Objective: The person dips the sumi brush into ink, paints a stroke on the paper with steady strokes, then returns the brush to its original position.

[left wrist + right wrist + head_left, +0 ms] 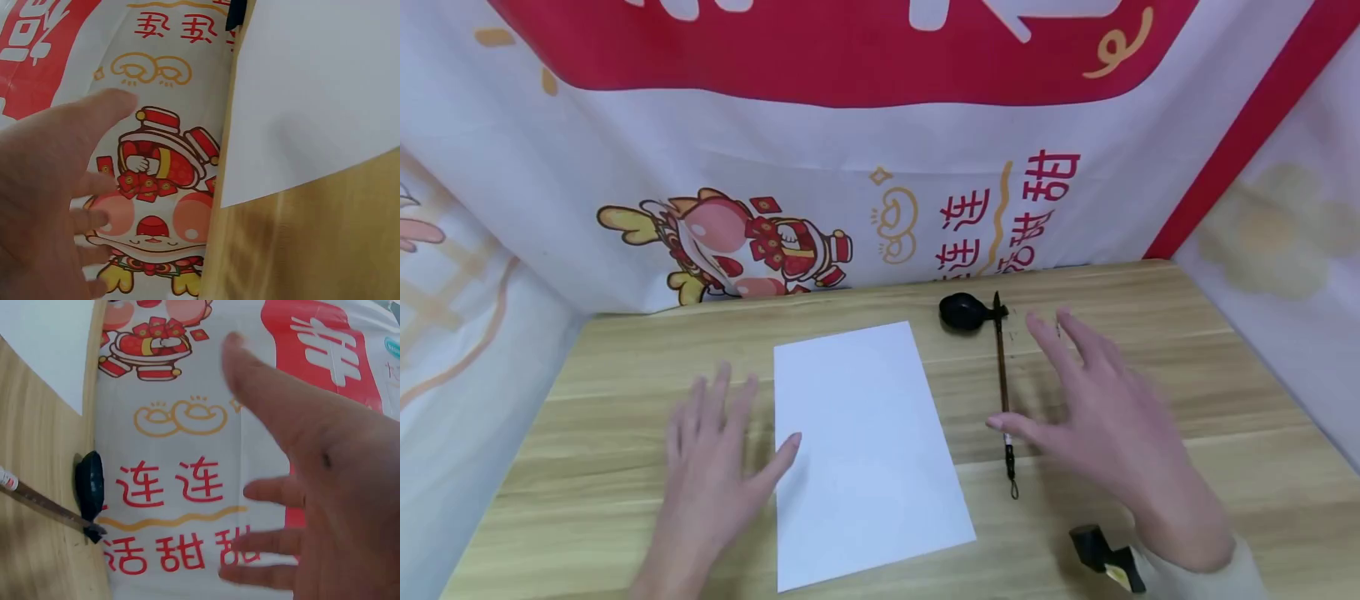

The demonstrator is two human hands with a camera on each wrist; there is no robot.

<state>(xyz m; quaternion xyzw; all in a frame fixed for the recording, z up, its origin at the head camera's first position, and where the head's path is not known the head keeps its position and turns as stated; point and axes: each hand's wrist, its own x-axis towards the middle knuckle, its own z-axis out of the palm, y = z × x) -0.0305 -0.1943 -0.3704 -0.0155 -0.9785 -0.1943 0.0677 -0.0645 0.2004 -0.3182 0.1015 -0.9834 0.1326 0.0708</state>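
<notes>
A blank white sheet of paper [865, 458] lies slightly turned on the wooden table. At its left edge is my left hand [711, 475], fingers spread and blurred, the thumb overlapping the paper in the head view. My right hand [1108, 417] hovers with spread fingers at the right, its thumb overlapping the shaft of a writing brush [1002, 367]. The brush's dark tip rests on the neck of a small black ink dish [962, 312], and a hanging loop ends its handle. Neither hand holds anything; the left wrist view shows the left palm [37, 181] and its outstretched thumb.
The wooden table [1240, 400] has a few small dark marks beside the brush tip. A white cloth [820, 142] with red lettering and a cartoon figure hangs along the table's back edge. A black strap device [1105, 557] sits at my right wrist.
</notes>
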